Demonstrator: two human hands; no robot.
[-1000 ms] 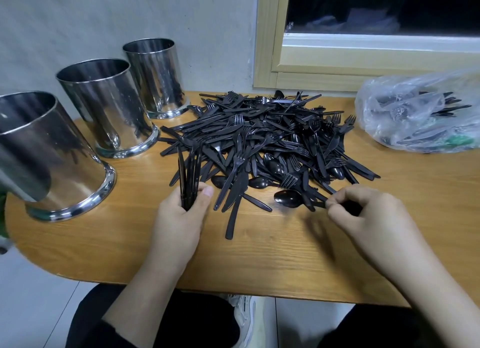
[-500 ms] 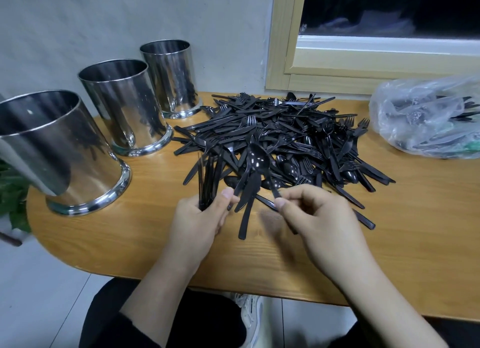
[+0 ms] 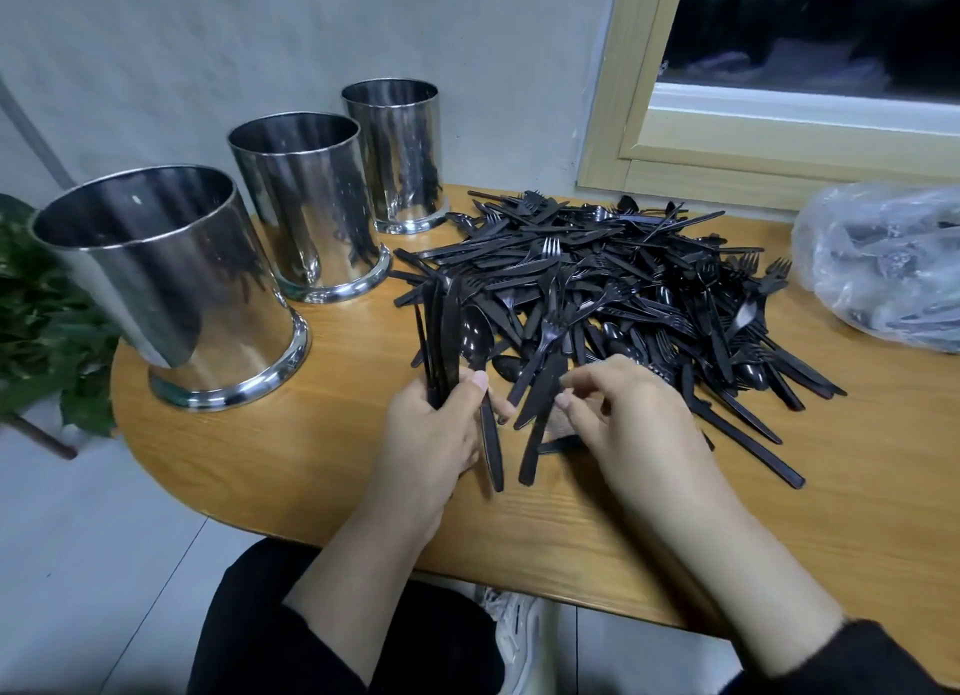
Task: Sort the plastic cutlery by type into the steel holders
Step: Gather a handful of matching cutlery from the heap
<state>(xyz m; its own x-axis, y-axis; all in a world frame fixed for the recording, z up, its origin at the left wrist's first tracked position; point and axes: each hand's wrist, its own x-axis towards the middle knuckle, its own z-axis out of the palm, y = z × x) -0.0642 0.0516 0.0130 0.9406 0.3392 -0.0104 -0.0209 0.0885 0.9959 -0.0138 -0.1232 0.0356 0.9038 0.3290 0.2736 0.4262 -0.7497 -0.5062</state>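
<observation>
Black plastic cutlery [image 3: 613,284] lies in a loose heap of knives, forks and spoons on the wooden worktop [image 3: 311,460], and both my hands sit at its near edge. My left hand [image 3: 436,434] is curled round a bundle of knives [image 3: 441,331] held upright, thumb pressed against it, with a spoon [image 3: 475,338] standing alongside the bundle against the thumb. My right hand [image 3: 634,424] is just beside it, fingers bent and loosely spread above the handles of the nearest pieces; I cannot tell whether it has hold of anything. Three steel holders stand in a row to the left of the heap: the near one [image 3: 171,289] largest in view, the middle one [image 3: 311,211] behind it, the far one [image 3: 397,154] by the wall. A clear bag [image 3: 883,263] with more cutlery rests at the right, under the window frame [image 3: 727,164].
</observation>
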